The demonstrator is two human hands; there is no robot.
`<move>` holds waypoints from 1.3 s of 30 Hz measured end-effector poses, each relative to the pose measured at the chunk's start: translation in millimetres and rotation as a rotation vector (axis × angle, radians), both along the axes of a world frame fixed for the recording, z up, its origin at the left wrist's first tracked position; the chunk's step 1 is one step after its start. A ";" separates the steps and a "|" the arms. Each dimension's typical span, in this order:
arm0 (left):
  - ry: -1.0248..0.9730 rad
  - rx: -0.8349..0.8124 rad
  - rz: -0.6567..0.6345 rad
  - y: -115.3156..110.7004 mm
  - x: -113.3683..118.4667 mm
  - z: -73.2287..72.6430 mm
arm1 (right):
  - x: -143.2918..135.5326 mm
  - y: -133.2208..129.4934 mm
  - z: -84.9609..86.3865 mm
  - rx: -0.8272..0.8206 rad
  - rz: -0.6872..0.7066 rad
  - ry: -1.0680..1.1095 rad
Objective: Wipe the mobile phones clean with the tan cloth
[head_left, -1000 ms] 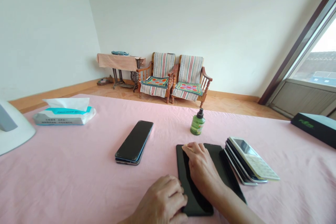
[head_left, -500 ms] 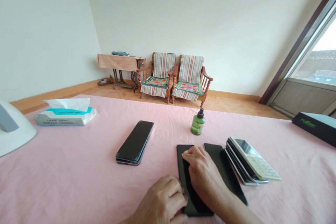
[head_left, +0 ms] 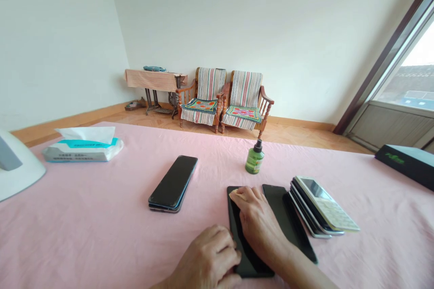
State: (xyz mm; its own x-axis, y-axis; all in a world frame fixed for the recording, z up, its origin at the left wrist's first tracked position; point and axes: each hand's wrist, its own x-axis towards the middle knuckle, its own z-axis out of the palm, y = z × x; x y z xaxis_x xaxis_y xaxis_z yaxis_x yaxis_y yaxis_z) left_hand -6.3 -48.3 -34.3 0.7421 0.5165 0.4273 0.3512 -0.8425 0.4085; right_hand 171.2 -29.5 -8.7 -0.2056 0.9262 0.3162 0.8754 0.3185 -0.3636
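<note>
A black phone [head_left: 233,216] with a dark screen lies flat in front of me. My left hand [head_left: 212,255] grips its near left edge, fingers curled. My right hand [head_left: 254,214] is closed on a small pale yellowish cloth [head_left: 237,195], pressed against the upper part of the screen. Just to the right lies a black flip cover or second dark panel [head_left: 276,196]; my right hand and forearm hide whether it joins the phone. Beyond it, several phones [head_left: 317,203] are stacked, a white one with a keypad on top.
Left of my hands, a dark phone [head_left: 174,180] rests on at least one other. A green spray bottle [head_left: 254,160] stands behind the black phone. A tissue pack [head_left: 83,149], a white object [head_left: 20,171] and a black box [head_left: 393,162] sit on the pink tablecloth [head_left: 101,244].
My right hand has shifted slightly left with the cloth, toward the phone's upper left corner. My left hand keeps its hold, and the whole view has drifted slightly.
</note>
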 end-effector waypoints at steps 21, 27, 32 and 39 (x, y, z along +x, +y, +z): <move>-0.021 0.017 -0.011 0.3 -0.4 2.1 | 14.6 -1.4 -3.8 0.001 0.007 0.083; -0.054 0.056 -0.027 5.6 1.2 -5.7 | 24.4 -0.1 -2.8 0.035 -0.052 0.045; -0.068 0.070 -0.040 5.9 1.5 -6.3 | 17.6 1.6 -4.2 0.006 -0.050 0.025; -0.008 0.000 -0.012 0.6 0.0 6.7 | 15.9 5.0 -5.6 0.053 -0.070 -0.007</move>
